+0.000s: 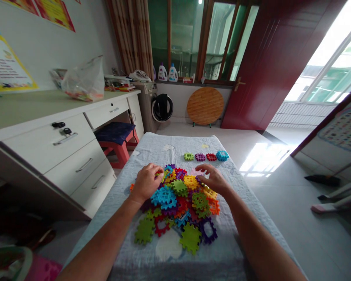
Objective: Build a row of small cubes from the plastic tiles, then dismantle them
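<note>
A heap of colourful notched plastic building pieces lies on the cloth-covered table. My left hand (148,180) is at the heap's left back side, fingers curled in toward the thumb; what they hold, if anything, is hidden. Close to those fingertips are a yellow-green piece (165,175) and a blue piece (163,197). My right hand (213,178) hovers over the right back side with thumb and fingers apart, beside a yellow piece (190,182). Behind the heap stands a row: a green piece (188,156), a purple piece (200,157), a red piece (211,157) and a blue block (222,155).
The table's pale cloth (163,142) hangs over its edges. On the left is a white desk (46,107) with a plastic bag (86,82), and a red stool (119,150) under it. A washing machine (148,105) and a round wooden tabletop (205,107) stand behind.
</note>
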`<move>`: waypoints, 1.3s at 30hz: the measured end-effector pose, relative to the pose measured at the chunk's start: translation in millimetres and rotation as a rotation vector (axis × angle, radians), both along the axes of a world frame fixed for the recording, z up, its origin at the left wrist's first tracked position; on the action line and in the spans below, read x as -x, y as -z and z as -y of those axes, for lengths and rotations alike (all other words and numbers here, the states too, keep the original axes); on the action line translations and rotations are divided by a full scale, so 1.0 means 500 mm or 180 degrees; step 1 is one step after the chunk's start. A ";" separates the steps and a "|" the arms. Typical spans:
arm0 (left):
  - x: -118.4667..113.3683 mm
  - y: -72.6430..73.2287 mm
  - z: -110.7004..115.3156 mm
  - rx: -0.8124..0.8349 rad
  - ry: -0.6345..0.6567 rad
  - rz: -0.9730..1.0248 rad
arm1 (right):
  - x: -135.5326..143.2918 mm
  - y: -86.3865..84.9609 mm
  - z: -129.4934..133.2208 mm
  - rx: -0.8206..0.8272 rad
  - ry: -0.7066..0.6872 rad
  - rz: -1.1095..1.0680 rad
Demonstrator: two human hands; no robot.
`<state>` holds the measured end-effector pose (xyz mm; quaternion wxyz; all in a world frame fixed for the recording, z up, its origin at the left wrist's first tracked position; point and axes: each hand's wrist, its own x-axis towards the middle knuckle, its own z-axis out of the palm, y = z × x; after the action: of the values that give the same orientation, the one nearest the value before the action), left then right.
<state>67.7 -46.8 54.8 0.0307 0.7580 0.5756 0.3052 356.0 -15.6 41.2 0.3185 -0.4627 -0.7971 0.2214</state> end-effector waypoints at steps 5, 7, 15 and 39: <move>0.049 0.041 -0.013 -0.0158 -0.0216 0.0295 | 0.092 -0.075 0.033 0.0018 -0.1464 0.0776; 0.058 0.058 -0.014 -0.0210 -0.0286 0.0374 | 0.117 -0.079 0.028 0.0059 -0.1625 0.1139; 0.076 0.077 -0.019 -0.0158 -0.0238 0.0679 | 0.136 -0.083 -0.002 0.0047 -0.1601 0.1719; 0.078 0.064 -0.009 -0.0118 -0.0271 0.0873 | 0.153 -0.086 0.007 -0.0057 -0.1501 0.2181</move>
<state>28.4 -42.1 23.1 0.0821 0.6846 0.5919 0.4175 279.4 -19.0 84.3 -0.0206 -0.3116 -0.9431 0.1146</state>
